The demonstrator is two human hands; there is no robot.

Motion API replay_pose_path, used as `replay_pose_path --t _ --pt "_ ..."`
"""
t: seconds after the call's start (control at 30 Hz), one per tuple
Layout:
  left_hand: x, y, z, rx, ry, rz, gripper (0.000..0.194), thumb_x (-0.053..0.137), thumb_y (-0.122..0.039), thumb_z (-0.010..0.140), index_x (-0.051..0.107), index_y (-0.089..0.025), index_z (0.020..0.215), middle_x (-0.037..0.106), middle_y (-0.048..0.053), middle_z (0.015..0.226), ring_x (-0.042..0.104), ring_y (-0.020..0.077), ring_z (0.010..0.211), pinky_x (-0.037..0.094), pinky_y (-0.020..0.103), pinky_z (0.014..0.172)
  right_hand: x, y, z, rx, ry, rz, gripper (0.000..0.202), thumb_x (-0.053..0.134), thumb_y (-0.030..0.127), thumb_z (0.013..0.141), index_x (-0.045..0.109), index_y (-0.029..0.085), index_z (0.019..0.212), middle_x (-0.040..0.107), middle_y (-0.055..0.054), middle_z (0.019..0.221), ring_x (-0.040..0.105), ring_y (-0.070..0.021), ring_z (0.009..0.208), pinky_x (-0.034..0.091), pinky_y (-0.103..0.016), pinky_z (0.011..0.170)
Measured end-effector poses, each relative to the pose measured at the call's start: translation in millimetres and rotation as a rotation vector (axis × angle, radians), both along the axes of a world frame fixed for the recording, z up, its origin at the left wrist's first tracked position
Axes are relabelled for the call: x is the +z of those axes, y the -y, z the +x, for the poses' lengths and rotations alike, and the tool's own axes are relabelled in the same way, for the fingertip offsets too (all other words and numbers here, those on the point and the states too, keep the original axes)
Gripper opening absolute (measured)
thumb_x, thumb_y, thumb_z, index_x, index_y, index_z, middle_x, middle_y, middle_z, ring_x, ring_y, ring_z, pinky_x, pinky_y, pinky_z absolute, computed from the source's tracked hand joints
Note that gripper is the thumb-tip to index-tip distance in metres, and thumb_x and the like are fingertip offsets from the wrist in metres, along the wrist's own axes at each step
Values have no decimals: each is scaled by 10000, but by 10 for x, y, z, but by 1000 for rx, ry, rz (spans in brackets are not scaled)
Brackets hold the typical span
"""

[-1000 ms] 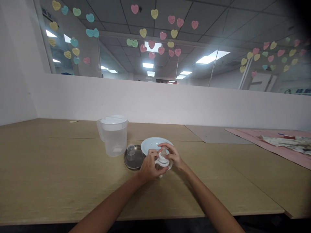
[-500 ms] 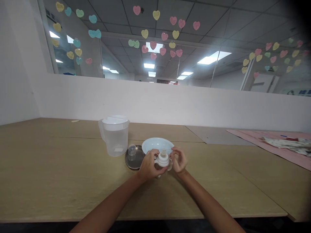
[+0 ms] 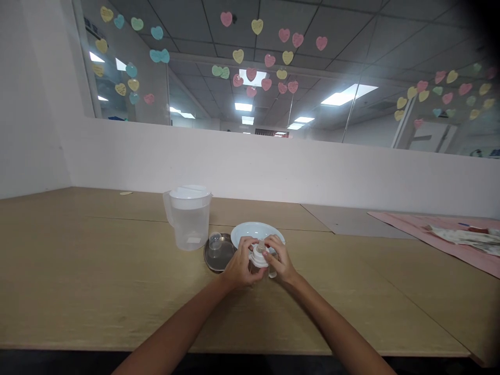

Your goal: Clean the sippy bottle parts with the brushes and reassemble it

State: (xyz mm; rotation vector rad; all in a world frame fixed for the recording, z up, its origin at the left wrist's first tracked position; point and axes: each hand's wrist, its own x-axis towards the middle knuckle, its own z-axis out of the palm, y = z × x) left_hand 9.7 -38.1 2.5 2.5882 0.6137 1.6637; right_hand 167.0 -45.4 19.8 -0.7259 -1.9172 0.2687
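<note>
A baby bottle with a white collar, a clear teat and side handles is held upright over the table, in front of a pale blue bowl. My left hand is closed around the bottle's left side. Fingers and thumb of my right hand close on the white collar by the teat from the right. Much of the bottle's body is hidden by my hands. Left of the bowl, a clear dome-shaped cap stands on a round metal tray.
A lidded translucent pitcher stands behind the tray on the left. The wooden table meets a white wall below a window. Far right lies a pink cloth with a crumpled patterned fabric on it.
My right hand has moved left, from beside the bottle onto its collar, and its fingers have closed there. My left hand keeps its hold. The whole view has shifted slightly.
</note>
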Motion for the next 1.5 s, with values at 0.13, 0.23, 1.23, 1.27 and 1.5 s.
replay_pose_path --t 0.13,0.23,1.23,1.27,1.5 --pt "-14 -19 -31 25 -7 42 687 590 -213 610 232 -142 1192 358 131 1058 409 238 978 431 393 783 -13 -29 -45 -34 14 -62 198 480 387 774 473 190 785 425 -11 767 420 -160 754 351 -296 708" --pt "-17 -18 -33 26 -14 55 680 573 -198 618 220 -141 1196 352 129 1056 393 241 998 414 408 812 -61 -57 -65 -79 -34 -111 256 559 398 720 429 195 805 413 2 771 417 -151 741 357 -278 687" --pt "0 28 0 70 6 -25 625 553 -228 602 261 -178 1152 399 102 1002 492 211 880 480 320 669 -119 -34 -22 -94 151 87 242 434 397 786 519 185 867 461 -23 702 426 -159 635 332 -285 588" --pt "0 28 -4 73 6 -11 629 555 -223 601 259 -177 1154 399 104 1003 492 217 886 482 325 672 -122 -37 -19 -90 156 81 241 437 395 786 519 186 874 472 -25 706 433 -160 635 335 -284 589" --pt "-29 9 -18 15 -5 70 621 526 -195 600 272 -144 1165 404 112 1005 487 235 907 487 319 667 -192 -81 -31 -229 162 21 237 526 413 724 475 194 798 476 16 599 411 -124 526 313 -246 523"
